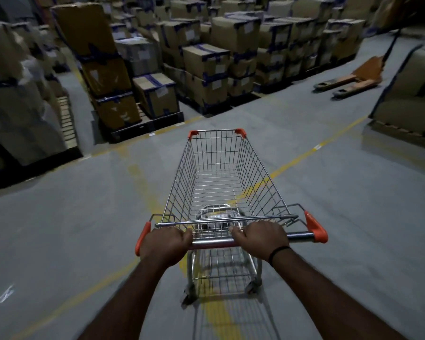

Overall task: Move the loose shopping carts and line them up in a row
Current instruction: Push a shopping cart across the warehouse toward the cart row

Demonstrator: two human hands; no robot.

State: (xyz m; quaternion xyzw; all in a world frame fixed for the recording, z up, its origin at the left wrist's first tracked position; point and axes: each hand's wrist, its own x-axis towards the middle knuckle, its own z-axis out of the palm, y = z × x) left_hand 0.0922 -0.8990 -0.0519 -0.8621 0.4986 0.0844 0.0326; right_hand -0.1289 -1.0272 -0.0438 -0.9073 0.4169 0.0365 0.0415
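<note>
Cart: our empty silver wire shopping cart with orange corner caps [219, 173] stands on the grey concrete floor [341, 217], nose toward the stacked cardboard boxes [206, 62].
Grip: left hand [165, 241] and right hand [260, 238] both wrapped closed around the chrome handle bar [211, 242].
Steering: we should push evenly and swing clear of the orange pallet jack [353, 79].
Row: no other carts in sight.
</note>
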